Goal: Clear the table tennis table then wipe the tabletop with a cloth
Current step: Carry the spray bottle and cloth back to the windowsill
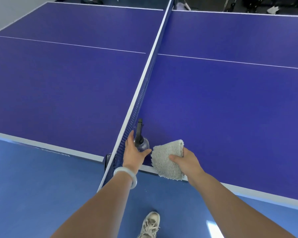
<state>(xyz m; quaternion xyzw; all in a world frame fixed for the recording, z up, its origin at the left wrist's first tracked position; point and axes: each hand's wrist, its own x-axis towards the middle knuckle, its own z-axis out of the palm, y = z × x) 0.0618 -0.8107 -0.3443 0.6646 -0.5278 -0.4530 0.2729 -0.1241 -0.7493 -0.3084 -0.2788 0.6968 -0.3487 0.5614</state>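
The blue table tennis table (222, 100) fills most of the view, split by its net (144, 79). A clear spray bottle (142, 143) with a black nozzle stands on the right half, close to the net and the near edge. My left hand (133, 150) wraps around the bottle from the left. A folded grey fluffy cloth (167, 158) lies over the table's near edge, and my right hand (184, 160) grips it, thumb on top.
The net's black clamp (107, 160) juts out at the near edge below my left wrist. Blue floor (41, 186) lies on my side, with my shoe (150, 224) on it. Dark equipment (248, 4) stands beyond the far edge.
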